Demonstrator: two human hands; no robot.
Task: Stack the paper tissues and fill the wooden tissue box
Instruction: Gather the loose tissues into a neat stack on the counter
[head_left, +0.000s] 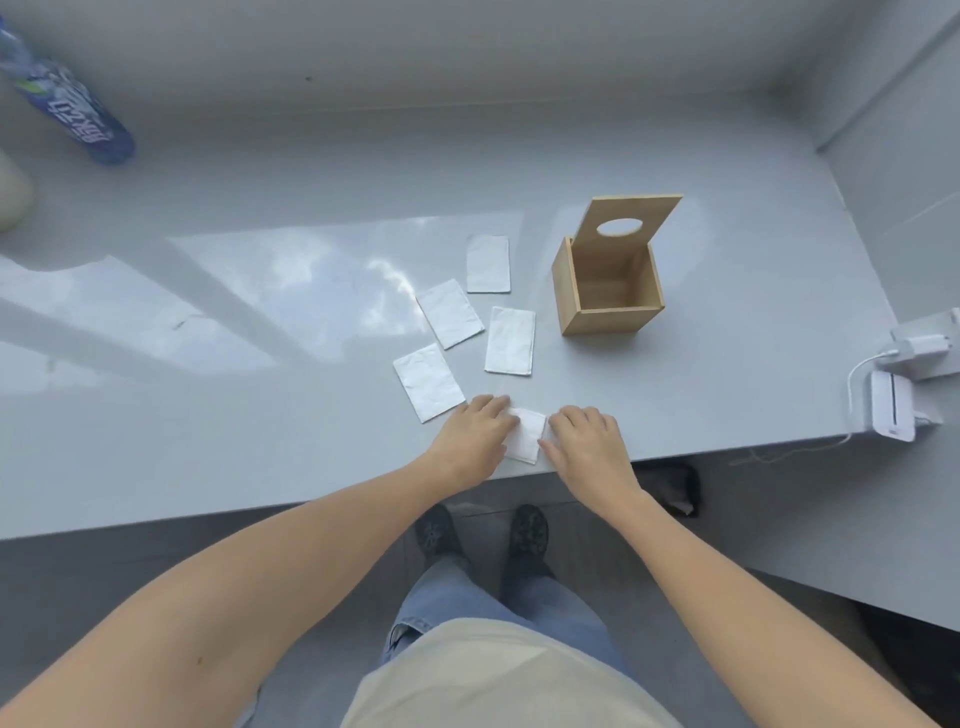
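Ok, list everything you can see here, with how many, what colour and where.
tissues: five, white; four lie loose on the table left of the box, one sits under the hands at the near edge
wooden box: one, light brown, right of the tissues, empty, lid up
table: one, pale grey, glossy
bottle: one, blue label, far left corner
charger and cable: white, right edge
white device: one, right edge
shoes: two, dark, on the floor
left hand: on the near tissue
right hand: on the same tissue
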